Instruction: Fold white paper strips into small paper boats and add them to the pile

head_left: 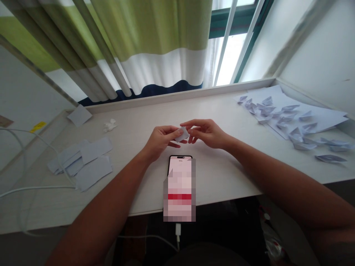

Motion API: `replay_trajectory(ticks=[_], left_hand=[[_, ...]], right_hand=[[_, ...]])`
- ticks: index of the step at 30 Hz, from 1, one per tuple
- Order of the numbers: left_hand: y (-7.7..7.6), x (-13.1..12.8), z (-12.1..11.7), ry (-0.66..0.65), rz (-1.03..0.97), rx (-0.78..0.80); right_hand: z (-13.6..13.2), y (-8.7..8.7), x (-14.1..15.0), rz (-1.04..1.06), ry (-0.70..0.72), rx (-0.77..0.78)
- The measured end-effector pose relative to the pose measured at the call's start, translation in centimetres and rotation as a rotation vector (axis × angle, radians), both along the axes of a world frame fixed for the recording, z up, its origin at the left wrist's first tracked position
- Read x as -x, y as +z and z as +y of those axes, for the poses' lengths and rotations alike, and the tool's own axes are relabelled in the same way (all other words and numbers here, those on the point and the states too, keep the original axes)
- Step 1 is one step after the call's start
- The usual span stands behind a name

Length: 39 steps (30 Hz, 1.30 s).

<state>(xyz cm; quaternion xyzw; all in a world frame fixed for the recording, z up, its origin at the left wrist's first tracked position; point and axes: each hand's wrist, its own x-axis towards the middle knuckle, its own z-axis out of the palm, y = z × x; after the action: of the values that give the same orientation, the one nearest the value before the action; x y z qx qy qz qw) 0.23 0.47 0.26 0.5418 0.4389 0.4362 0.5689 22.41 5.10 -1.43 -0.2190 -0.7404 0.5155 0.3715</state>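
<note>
A small folded piece of white paper (181, 135) is held above the desk, close to the top of the phone. My left hand (164, 139) is closed on its left side, thumb laid on top and other fingers behind. At the paper's right corner, my right hand (205, 133) has its thumb and curled fingertips against the edge, while its index finger reaches over the top. Below both hands lies a phone (180, 177) with a lit, partly blurred screen. Several folded paper boats (266, 111) are gathered at the right of the desk.
Flat paper pieces (95, 150) lie in a loose pile at the left, with a cable (41, 188) across them. A crumpled tissue (110, 125) and a single paper square (80, 115) are farther back. White sheets (318, 111) lie under the boats. A raised rim (172, 96) borders the desk's back.
</note>
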Motion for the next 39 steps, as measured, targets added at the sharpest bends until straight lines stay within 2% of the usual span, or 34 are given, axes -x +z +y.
replay_trajectory(ticks=[7,17,21,24,29,39], left_hand=[[-0.3,0.0,0.1,-0.013,0.009,-0.014],[-0.3,-1.2,-0.5,0.065,-0.052,-0.107],[0.2,-1.4,-0.8,0.126,0.003,-0.184],[0.4,-1.4,-0.9,0.162,0.061,-0.268],[0.4,-1.3,-0.9,0.085,0.156,-0.35],[0.0,-1.1,-0.9,-0.024,0.167,-0.344]], right_hand=[[0.2,-0.2,0.0,-0.007,-0.026,-0.01],[-0.7,-0.2,1.0,0.014,-0.16,-0.068],[-0.9,0.1,1.1,0.03,-0.21,-0.128],[-0.9,0.1,1.2,0.076,-0.239,-0.117],[-0.7,-0.3,1.4,0.152,-0.241,-0.039],[-0.6,0.6,1.1,0.188,-0.179,0.118]])
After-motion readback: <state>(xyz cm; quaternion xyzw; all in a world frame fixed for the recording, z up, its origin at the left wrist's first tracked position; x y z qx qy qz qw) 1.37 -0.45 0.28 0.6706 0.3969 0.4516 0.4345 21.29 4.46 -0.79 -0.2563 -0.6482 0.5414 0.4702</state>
